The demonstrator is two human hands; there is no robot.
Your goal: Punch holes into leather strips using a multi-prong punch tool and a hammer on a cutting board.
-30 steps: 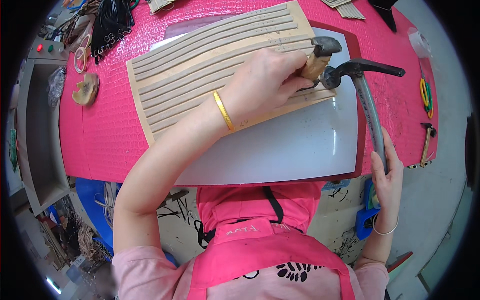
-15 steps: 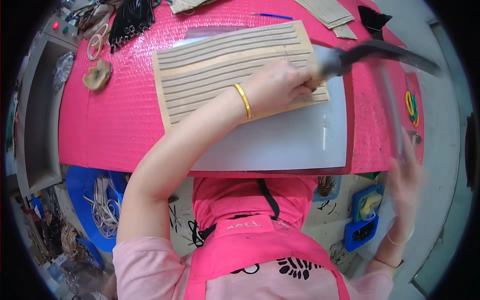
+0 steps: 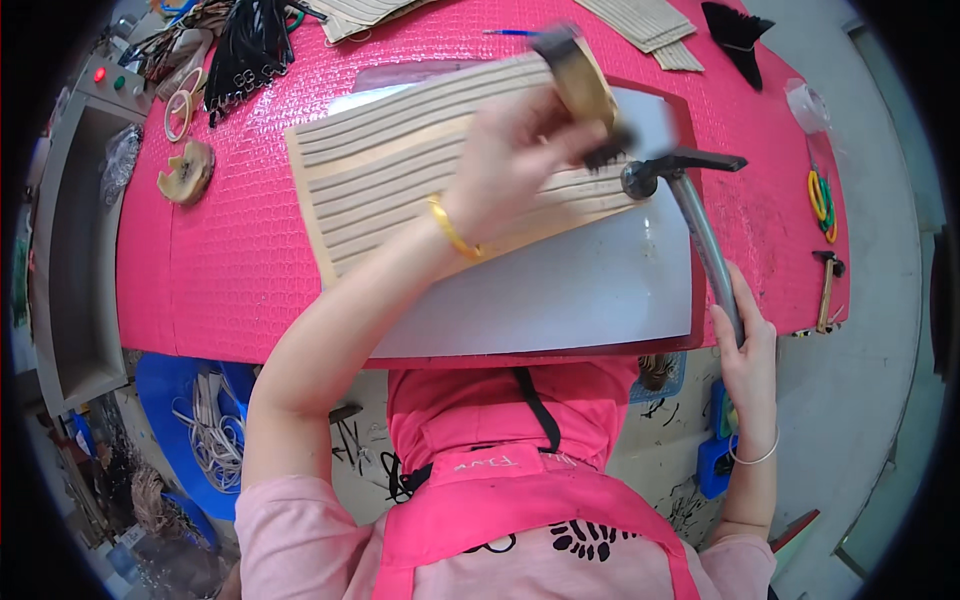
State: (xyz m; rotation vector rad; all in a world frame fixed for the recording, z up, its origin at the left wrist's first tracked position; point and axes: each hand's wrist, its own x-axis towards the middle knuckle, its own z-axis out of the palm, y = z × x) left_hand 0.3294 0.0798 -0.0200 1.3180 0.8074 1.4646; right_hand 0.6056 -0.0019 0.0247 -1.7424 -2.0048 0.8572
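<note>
My left hand (image 3: 515, 150) is closed around a brass-coloured punch (image 3: 588, 92) with dark ends, blurred by motion and tilted above the sheet. Beneath it lies a beige sheet (image 3: 385, 195) marked with long parallel raised strips. It rests at a slant on a white board (image 3: 490, 310). My right hand (image 3: 746, 360) grips the grey handle of a hammer (image 3: 703, 215). The hammer's dark head is over the board's right part, close to the sheet's right edge and a little below the punch.
The pink-covered table (image 3: 235, 260) carries more striped sheets (image 3: 640, 25), black tassels (image 3: 248, 60), a tape roll (image 3: 807, 106), scissors with yellow and green handles (image 3: 822, 205) and a brownish lump (image 3: 187, 175). A blue basin (image 3: 165, 400) of pale cords stands below on the left.
My left hand has lifted and moved left with the punch, which now tilts. The hammer has come down and left from its swing, with my right hand now clearly visible.
</note>
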